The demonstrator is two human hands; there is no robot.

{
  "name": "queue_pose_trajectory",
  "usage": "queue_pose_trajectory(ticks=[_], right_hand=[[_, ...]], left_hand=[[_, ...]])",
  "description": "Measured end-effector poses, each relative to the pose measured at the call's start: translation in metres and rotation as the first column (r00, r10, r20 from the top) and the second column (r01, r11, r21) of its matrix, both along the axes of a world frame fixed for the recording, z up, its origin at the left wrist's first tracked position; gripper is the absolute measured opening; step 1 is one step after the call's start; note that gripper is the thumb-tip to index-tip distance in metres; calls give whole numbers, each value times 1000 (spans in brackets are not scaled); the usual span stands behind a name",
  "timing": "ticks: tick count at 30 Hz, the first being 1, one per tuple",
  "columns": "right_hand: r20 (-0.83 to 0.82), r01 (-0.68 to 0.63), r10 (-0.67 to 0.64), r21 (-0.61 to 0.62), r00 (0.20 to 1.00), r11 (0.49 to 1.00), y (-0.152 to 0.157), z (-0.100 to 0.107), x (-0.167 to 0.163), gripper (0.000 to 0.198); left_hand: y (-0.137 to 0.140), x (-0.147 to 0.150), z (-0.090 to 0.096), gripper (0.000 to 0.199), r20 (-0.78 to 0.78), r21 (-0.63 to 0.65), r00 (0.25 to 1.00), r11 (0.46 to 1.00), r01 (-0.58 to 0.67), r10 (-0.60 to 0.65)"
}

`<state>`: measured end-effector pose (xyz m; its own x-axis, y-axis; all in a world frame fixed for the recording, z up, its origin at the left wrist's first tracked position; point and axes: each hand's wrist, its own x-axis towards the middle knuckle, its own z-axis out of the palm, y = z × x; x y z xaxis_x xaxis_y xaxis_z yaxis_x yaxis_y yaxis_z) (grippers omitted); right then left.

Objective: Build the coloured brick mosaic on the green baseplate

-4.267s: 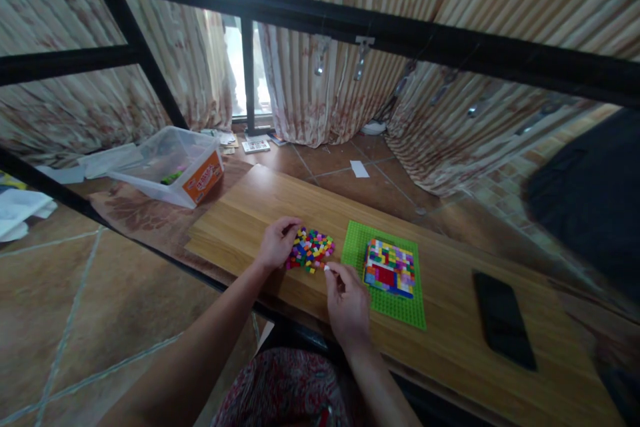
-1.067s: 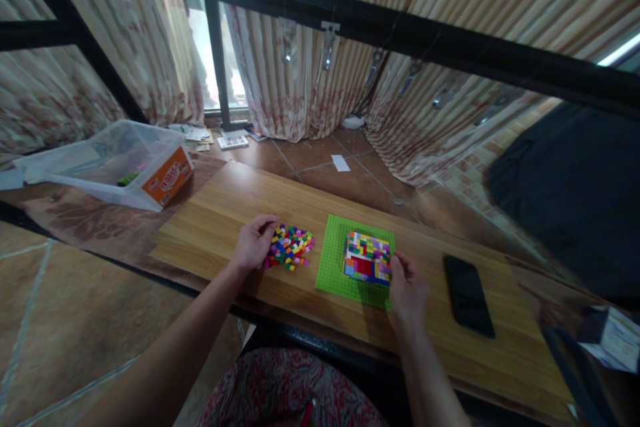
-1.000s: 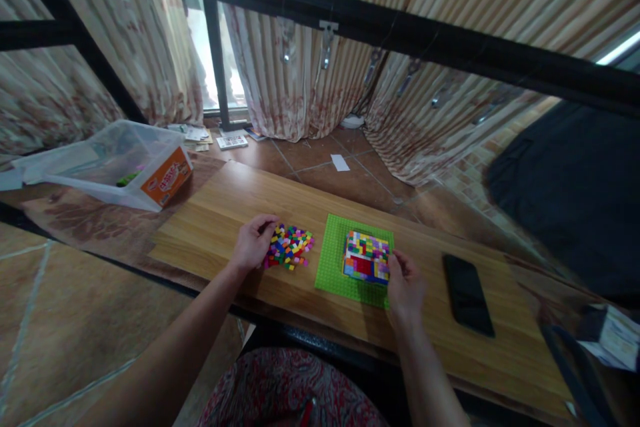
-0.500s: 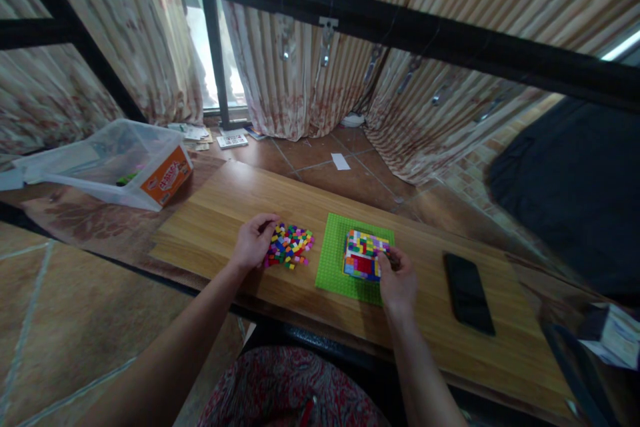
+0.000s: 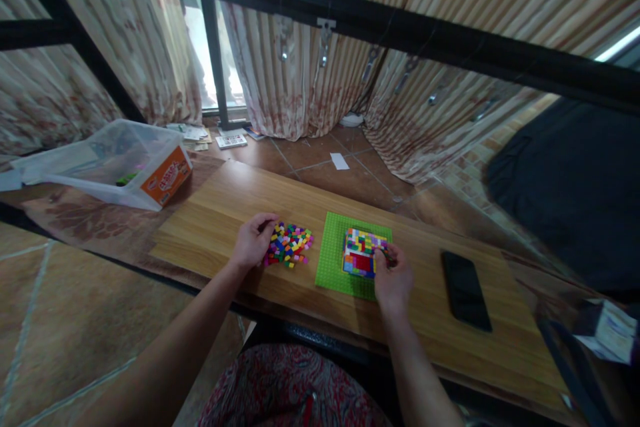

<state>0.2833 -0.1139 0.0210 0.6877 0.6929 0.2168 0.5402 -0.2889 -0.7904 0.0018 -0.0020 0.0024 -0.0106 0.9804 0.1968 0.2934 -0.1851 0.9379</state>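
A layered build of small multicoloured toy bricks (image 5: 359,260) stands on a green studded baseplate (image 5: 328,260). At its right edge, my right hand (image 5: 395,280) is closed in a pinch on a toy brick, which the fingers mostly hide. Left of the baseplate lies a loose pile of small coloured bricks (image 5: 291,243). My left hand (image 5: 253,243) rests against the pile's left side, fingers curled toward the thumb; whatever they hold, if anything, is hidden.
A black phone (image 5: 466,291) lies on the wooden board (image 5: 240,190) to the right. A clear plastic bin (image 5: 110,160) with an orange label sits at the far left. A black metal bar (image 5: 350,3) crosses above, before the curtains (image 5: 280,93). A white box (image 5: 613,330) is at the lower right.
My right hand has shifted very slightly at the build's right edge and remains in a pinch. My left hand stays by the pile. The view has turned a little.
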Motion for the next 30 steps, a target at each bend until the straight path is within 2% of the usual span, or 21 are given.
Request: queue_pose_trajectory(ticks=[7,12,15,17,19,22,24,27,30], right_hand=[[-138,-30,36,49,990,998,-1,-9,11,59],[-212,139,-103,160,972,977,-14,-4,18,54],[-188,136,-98,197,977,971,-24,7,7,49],[-165,41,-6,209,986,977,-28,15,-10,44],[-120,-133,161,212,980,968,-30,19,-33,36],[2,-408,413,164,911,898,-29,19,-71,26],[58,-534,531,123,845,837,-26,15,-93,23],[155,-634,624,27,766,773,-17,9,-116,20],[256,-651,646,-76,719,755,-8,3,-128,18]], left_hand=[[1,0,-2,22,16,-2,1000,1000,12,-12],[1,0,-2,21,16,7,1000,1000,11,-12],[1,0,-3,21,-6,14,1000,1000,9,-9],[2,0,-4,21,-11,24,1000,1000,11,-11],[2,0,-5,20,-9,31,1000,999,16,-16],[2,0,-5,20,-14,40,1000,999,15,-15],[1,0,-4,20,-19,46,1000,999,15,-14],[0,1,-2,19,-22,46,1000,999,18,-17],[-1,1,-1,19,-27,47,1000,999,16,-15]])
